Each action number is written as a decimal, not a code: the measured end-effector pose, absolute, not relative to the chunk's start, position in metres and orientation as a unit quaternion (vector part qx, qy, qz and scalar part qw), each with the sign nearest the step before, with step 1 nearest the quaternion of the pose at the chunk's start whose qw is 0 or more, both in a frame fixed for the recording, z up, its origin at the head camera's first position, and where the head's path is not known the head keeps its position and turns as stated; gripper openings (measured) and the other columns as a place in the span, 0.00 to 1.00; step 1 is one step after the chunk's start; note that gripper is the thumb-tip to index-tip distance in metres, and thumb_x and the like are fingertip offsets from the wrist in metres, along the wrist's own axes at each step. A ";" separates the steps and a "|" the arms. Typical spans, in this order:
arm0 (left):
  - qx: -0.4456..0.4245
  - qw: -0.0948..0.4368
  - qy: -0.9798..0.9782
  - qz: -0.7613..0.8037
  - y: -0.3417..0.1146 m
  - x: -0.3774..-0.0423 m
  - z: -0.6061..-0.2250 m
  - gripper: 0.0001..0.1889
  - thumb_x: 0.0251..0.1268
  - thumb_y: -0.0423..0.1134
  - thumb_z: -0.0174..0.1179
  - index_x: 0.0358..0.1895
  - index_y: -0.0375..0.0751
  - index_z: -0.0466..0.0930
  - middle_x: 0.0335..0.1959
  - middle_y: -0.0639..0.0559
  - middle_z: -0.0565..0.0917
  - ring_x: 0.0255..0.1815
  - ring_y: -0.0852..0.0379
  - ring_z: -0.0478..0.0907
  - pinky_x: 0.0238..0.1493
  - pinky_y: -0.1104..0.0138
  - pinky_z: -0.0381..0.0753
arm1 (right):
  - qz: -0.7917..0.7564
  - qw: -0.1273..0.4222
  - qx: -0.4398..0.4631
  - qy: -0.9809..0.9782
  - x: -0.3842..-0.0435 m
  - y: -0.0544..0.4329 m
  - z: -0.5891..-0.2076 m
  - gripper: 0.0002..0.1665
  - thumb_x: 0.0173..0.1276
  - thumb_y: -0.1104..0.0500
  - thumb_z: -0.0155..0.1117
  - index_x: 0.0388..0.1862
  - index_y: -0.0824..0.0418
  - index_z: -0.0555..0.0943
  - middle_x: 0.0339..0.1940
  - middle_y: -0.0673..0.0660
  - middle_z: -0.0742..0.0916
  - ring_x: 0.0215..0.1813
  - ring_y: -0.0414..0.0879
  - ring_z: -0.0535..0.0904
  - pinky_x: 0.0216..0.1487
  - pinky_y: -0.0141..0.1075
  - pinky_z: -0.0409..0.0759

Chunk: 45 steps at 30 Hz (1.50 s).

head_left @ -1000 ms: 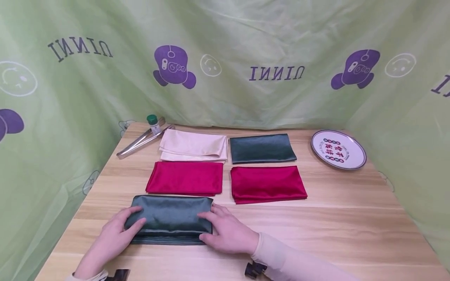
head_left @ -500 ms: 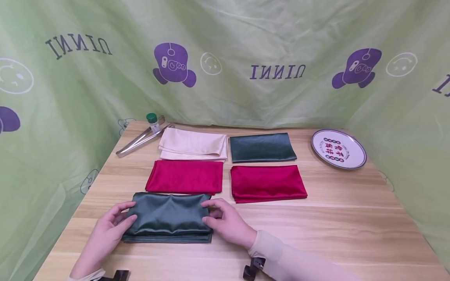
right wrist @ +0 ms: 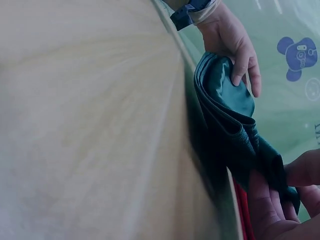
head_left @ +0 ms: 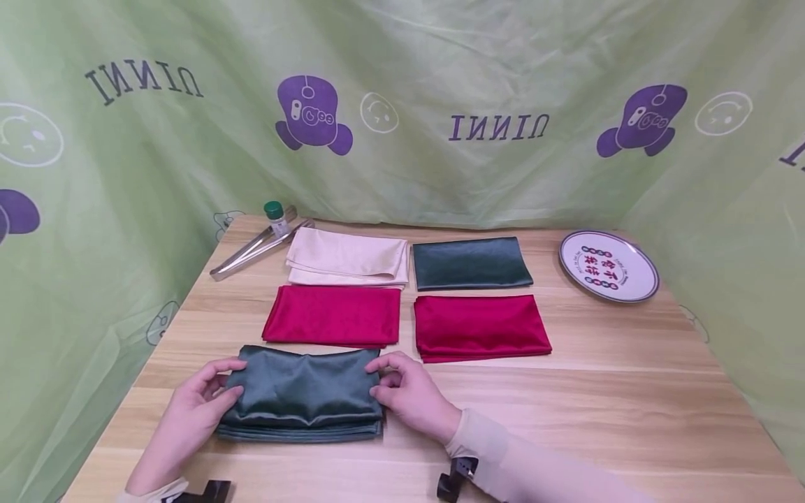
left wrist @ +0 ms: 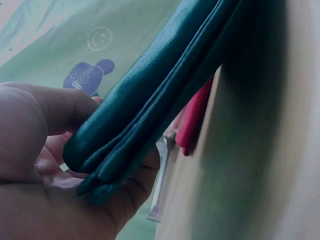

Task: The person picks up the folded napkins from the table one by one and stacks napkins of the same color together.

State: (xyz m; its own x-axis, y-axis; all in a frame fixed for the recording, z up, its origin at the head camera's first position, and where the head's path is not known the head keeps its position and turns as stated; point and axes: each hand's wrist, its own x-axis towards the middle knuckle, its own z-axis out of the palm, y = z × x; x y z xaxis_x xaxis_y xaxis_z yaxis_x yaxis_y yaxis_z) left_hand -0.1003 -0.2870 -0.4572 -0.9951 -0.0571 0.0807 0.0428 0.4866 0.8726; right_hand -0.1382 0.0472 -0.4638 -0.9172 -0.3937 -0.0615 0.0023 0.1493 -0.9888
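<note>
A folded dark green satin cloth is held at its two short ends, near the table's front left. My left hand grips the left end; in the left wrist view the fingers pass under the folded layers. My right hand pinches the right end, thumb on top, and in the right wrist view its fingers go beneath the cloth. Soft creases run across its top, and the middle sags between the hands. From the side, the cloth is raised off the table at the left end.
Behind lie two folded magenta cloths, one left and one right. Further back are a folded cream cloth and another green cloth. Metal tongs and a green-capped bottle stand back left, a printed plate back right.
Both hands went from lying over the cloth's ends to gripping them with fingers underneath. The cloth has lifted and its top has creased. The other things stay put.
</note>
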 end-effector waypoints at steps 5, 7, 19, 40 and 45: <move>0.003 0.052 -0.854 -0.517 -0.283 -0.100 -0.447 0.18 0.65 0.26 0.61 0.57 0.32 0.76 0.50 0.64 0.76 0.41 0.65 0.74 0.38 0.76 0.76 | -0.643 0.149 -0.149 0.736 -0.141 0.053 -0.456 0.18 0.61 0.71 0.67 0.50 0.62 0.81 0.48 0.57 0.79 0.37 0.45 0.79 0.34 0.29 0.76; -0.002 0.056 -0.848 -0.527 -0.281 -0.100 -0.443 0.17 0.65 0.25 0.60 0.57 0.32 0.76 0.51 0.63 0.75 0.42 0.64 0.73 0.38 0.77 0.75 | -0.644 0.143 -0.155 0.736 -0.142 0.056 -0.451 0.17 0.61 0.71 0.67 0.50 0.62 0.81 0.47 0.58 0.79 0.37 0.46 0.79 0.34 0.30 0.76; -0.079 0.084 -0.826 -0.552 -0.262 -0.119 -0.427 0.16 0.62 0.20 0.60 0.53 0.28 0.77 0.54 0.57 0.75 0.46 0.63 0.74 0.43 0.79 0.76 | -0.652 0.110 -0.137 0.737 -0.155 0.080 -0.442 0.18 0.61 0.72 0.67 0.50 0.62 0.81 0.42 0.60 0.79 0.37 0.48 0.78 0.34 0.31 0.78; -0.142 -0.010 -0.815 -0.562 -0.195 -0.180 -0.425 0.16 0.62 0.24 0.62 0.52 0.41 0.77 0.54 0.48 0.76 0.53 0.48 0.75 0.52 0.72 0.77 | -0.651 0.050 -0.014 0.757 -0.194 0.149 -0.431 0.19 0.65 0.73 0.61 0.55 0.66 0.80 0.53 0.62 0.80 0.43 0.53 0.76 0.43 0.31 0.79; -0.165 -0.005 -0.810 -0.563 -0.170 -0.194 -0.419 0.15 0.61 0.25 0.63 0.50 0.39 0.79 0.55 0.47 0.76 0.52 0.49 0.77 0.56 0.62 0.77 | -0.629 0.042 0.010 0.776 -0.205 0.173 -0.428 0.20 0.67 0.71 0.59 0.57 0.63 0.79 0.54 0.61 0.79 0.47 0.54 0.73 0.44 0.30 0.77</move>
State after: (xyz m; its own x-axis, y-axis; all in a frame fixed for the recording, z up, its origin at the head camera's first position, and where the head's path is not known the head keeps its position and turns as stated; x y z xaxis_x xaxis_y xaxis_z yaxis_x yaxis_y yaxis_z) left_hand -0.1939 -0.1697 -0.4194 -0.9458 0.2719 0.1773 0.2608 0.3113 0.9138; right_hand -0.2053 0.1731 -0.4285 -0.9963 -0.0370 -0.0773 0.0679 0.2090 -0.9756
